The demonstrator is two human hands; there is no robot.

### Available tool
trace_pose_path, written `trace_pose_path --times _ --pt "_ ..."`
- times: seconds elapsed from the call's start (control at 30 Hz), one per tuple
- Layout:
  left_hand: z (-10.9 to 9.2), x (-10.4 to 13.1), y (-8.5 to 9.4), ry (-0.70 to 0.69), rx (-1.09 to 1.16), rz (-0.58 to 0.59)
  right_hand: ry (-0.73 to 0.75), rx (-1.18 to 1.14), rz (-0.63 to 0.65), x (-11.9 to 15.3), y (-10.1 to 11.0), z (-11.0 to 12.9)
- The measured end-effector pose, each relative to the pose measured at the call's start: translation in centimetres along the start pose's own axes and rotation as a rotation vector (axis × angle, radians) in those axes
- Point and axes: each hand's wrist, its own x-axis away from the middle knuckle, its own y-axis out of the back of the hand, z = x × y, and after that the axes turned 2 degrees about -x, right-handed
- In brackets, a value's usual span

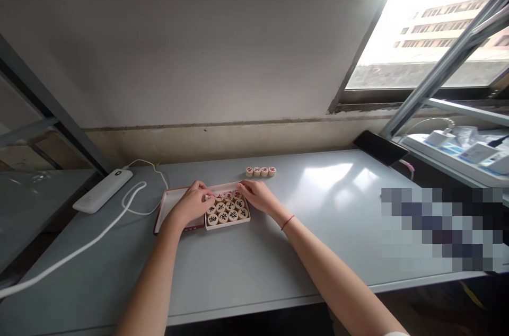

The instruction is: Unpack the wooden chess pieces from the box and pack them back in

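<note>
Resting both hands on the tray (207,227) of round pieces (227,210), my left grip (193,202) and right grip (256,194) curl loosely, clasping nothing.

Chess pieces (227,208) fill the box (227,224) on the table (318,209); its lid (169,203) lies left, four pieces (260,171) behind.

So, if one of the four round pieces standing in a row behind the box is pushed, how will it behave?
The four round pieces look like flat wooden discs, so probably stiff and light. Lying flat on the smooth grey table, one would likely slide, not tip. On edge, it could roll.
</note>
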Motion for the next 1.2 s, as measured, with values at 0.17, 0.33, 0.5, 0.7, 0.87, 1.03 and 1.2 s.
trace_pose_path --times 0.17,0.33,0.5,0.7,0.87,1.03,1.2 --pt "0.7 -0.1 -0.1 -0.044 0.035 0.013 -0.012 0.010 0.018 0.0 0.1 0.1" --pt "1.0 -0.5 -0.4 -0.110 0.093 0.046 -0.012 0.013 0.017 0.0 0.0 0.1" --pt "0.9 -0.5 -0.4 -0.105 0.143 0.045 0.000 -0.005 0.007 0.0 0.0 -0.2" --pt "0.5 -0.5 0.0 -0.084 0.249 -0.159 0.105 -0.116 -0.129 0.3 0.1 1.1" --pt "-1.0 -0.6 -0.7 -0.189 0.638 -0.071 0.171 -0.335 -0.072 0.9 -0.1 3.6" --pt "-1.7 -0.4 -0.8 -0.193 0.642 -0.082 0.039 -0.531 -0.067 0.4 0.1 3.3" --pt "-0.6 -0.2 -0.2 -0.090 0.199 -0.172 -0.225 -0.294 -0.239 -0.5 1.0 -0.5"
